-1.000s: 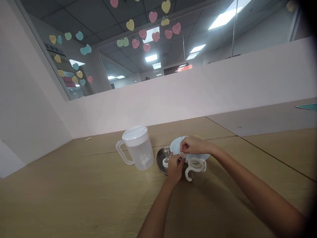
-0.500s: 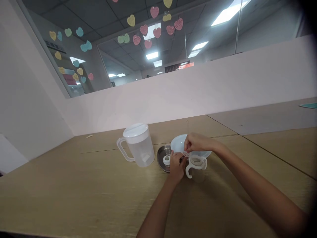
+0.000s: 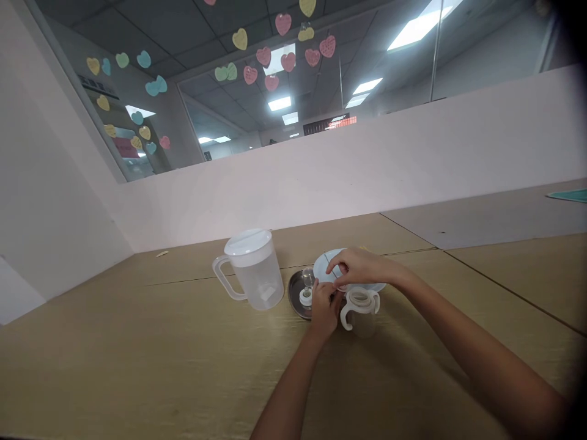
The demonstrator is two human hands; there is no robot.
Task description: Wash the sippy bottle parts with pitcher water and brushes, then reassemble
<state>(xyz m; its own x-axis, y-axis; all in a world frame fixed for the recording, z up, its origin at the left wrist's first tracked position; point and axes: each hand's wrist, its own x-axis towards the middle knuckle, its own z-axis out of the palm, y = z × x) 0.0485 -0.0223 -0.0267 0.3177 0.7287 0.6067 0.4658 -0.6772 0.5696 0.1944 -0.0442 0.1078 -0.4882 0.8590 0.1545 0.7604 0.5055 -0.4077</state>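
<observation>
So here's what's on the table (image 3: 174,348): the left hand (image 3: 324,305) has its fingers closed around a small clear piece (image 3: 342,288), pretty much hidden by the fingers so I can't make out its exact shape. The right hand (image 3: 355,267) is right above it, palm down, thumb and index finger apart with a gap between them, and a thin rod (image 3: 328,260) slants up by that gap, leaning left at the top. Can't tell if either fingertip is actually touching the rod. Behind both hands sits a pale plate (image 3: 320,267), partly covered by the right hand. Just in front of the plate there's a clear bottle (image 3: 364,327) standing upright, open on top, with a white two-handled collar (image 3: 360,300) around its neck, close beside the left hand but not held. Over to the left of that hand is a dark round metal tray (image 3: 295,300), with a white ring cap (image 3: 305,297) on it and a clear dome cover (image 3: 307,277) just behind the ring. Further left, a big see-through pitcher (image 3: 260,284) stands upright with its white lid (image 3: 248,242) on, handle pointing left, near the tray.
</observation>
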